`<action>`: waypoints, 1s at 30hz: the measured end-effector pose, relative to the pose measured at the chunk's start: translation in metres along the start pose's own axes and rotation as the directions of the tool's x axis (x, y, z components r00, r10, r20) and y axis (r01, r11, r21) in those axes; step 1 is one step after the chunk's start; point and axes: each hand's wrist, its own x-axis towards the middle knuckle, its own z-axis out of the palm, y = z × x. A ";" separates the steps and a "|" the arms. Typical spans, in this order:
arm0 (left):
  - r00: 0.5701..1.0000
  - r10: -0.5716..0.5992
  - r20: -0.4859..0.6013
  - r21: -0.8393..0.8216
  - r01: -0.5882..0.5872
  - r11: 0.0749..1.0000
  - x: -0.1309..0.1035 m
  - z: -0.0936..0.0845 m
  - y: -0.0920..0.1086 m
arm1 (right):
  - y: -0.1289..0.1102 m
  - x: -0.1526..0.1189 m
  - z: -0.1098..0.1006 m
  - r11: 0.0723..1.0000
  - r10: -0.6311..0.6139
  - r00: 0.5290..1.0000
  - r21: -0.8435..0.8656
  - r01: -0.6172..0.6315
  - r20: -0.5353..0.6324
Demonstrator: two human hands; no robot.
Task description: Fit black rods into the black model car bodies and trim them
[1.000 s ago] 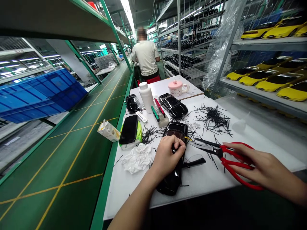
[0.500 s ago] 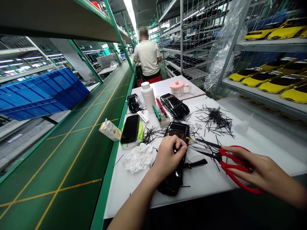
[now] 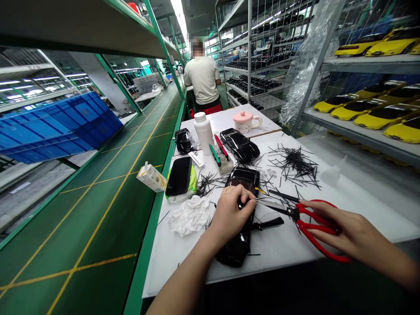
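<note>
The left hand (image 3: 229,212), fingers pinched together, lies over a black toy car (image 3: 234,251) on the table (image 3: 275,258), while the right hand (image 3: 352,229) grips red-handled scissors (image 3: 295,213) pointing toward it.

Two bare hands, one left (image 3: 232,210) and one right (image 3: 351,229); one pair of red-handled metal scissors (image 3: 295,213). On the white tabletop, two complete-looking glossy black model cars, one near (image 3: 234,249) and one farther back (image 3: 239,144), plus one smaller black car-like piece (image 3: 183,141). One white cylindrical bottle (image 3: 204,133), one pink-lidded pale mug (image 3: 243,121), one black-screened phone (image 3: 179,176), one white-and-yellow drink carton (image 3: 151,177), one crumpled white tissue (image 3: 189,215). Two slim tools, one green (image 3: 215,155) and one red (image 3: 222,148). Two main clusters of thin black strips, one right (image 3: 297,162) and one left (image 3: 206,183), too tangled to count singly. On the upper rack shelf, three yellow model cars (image 3: 390,43), at least partly visible.
</note>
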 end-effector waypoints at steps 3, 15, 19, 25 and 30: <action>1.000 -0.001 0.001 -0.001 0.001 1.000 0.000 0.000 0.000 | -0.002 0.000 0.001 1.000 -0.001 1.000 -0.003 0.001 -0.016; 1.000 0.001 0.002 0.000 -0.001 1.000 0.000 0.000 -0.001 | -0.006 -0.003 0.004 0.998 0.048 0.999 0.046 -0.048 -0.007; 1.000 -0.002 0.004 0.008 0.002 1.000 -0.001 0.000 -0.001 | 0.005 -0.004 -0.015 0.985 0.167 0.981 -0.026 -0.170 -0.097; 1.000 0.024 0.002 0.038 -0.024 0.999 0.000 0.000 -0.003 | 0.058 -0.002 -0.054 0.893 0.333 0.939 -0.293 -0.342 -0.082; 0.997 0.074 0.007 0.100 -0.074 0.992 0.001 0.001 -0.002 | 0.070 0.005 -0.053 0.921 0.210 0.977 -0.328 -0.211 -0.037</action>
